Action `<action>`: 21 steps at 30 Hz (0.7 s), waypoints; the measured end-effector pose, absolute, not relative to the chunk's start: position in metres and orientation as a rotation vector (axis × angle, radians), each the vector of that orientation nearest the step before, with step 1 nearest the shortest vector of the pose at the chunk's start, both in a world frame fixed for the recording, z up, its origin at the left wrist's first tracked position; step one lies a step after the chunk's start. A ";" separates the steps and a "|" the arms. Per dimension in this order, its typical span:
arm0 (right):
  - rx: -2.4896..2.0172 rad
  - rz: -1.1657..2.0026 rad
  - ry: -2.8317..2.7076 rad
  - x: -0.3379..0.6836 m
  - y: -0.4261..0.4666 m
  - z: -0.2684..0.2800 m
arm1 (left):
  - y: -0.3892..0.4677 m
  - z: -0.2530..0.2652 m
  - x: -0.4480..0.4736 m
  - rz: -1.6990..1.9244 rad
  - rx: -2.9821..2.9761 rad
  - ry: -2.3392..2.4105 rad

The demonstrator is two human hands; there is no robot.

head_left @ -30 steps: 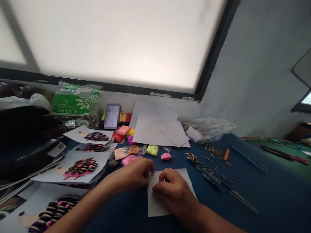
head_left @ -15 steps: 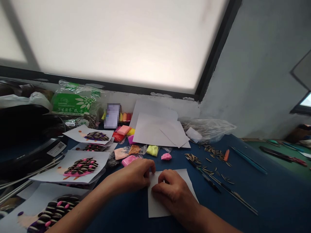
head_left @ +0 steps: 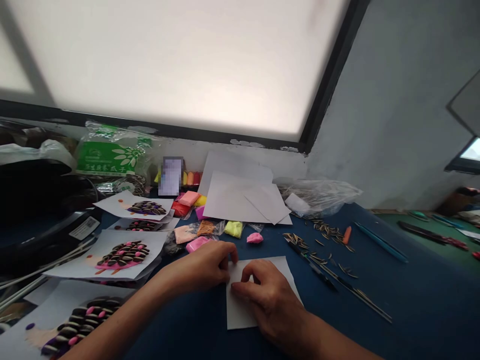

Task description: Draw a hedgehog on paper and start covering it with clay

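A small white sheet of paper (head_left: pixel 240 316) lies on the blue tabletop in front of me. At its upper left edge rests my left hand (head_left: pixel 213 262), fingers curled down and closed; whatever they hold is hidden. My right hand (head_left: pixel 268 295) lies over the sheet's middle with thumb and forefinger bent together in a pinch, and I cannot make out anything between them. Just beyond the paper sits a lump of pink clay (head_left: pixel 255 238). A pink clay packet (head_left: pixel 197 244) is close behind my left wrist.
Hedgehog pictures made with seeds (head_left: pixel 123 254) are stacked at left. Clay packets (head_left: pixel 233 229), larger white sheets (head_left: pixel 240 197) and a phone (head_left: pixel 170 176) stand at the back. Loose sunflower seeds (head_left: pixel 328 231), a dark pen (head_left: pixel 318 272), tweezers (head_left: pixel 369 302) and a teal pen-like tool (head_left: pixel 380 242) lie right.
The whole view has shifted slightly, so everything sits a little higher and further left. Both hands keep nearly the same pose at the paper.
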State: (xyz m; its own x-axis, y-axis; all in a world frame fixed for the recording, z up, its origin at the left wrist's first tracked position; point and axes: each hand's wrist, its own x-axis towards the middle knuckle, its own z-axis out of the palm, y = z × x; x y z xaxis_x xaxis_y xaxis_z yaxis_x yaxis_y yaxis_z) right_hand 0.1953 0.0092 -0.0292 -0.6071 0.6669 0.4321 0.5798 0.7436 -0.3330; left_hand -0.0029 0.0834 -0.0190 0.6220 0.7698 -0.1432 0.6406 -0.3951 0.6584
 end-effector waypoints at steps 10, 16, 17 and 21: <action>-0.905 0.169 -2.357 0.197 0.010 -0.032 | 0.084 -0.017 -0.005 0.211 2.133 1.105; -0.890 0.142 -2.391 0.195 0.009 -0.032 | 0.085 -0.018 -0.005 0.197 2.143 1.102; -0.887 0.134 -2.396 0.195 0.009 -0.032 | 0.085 -0.018 -0.005 0.196 2.144 1.100; -0.900 0.130 -2.354 0.194 0.009 -0.033 | 0.086 -0.019 -0.005 0.192 2.148 1.091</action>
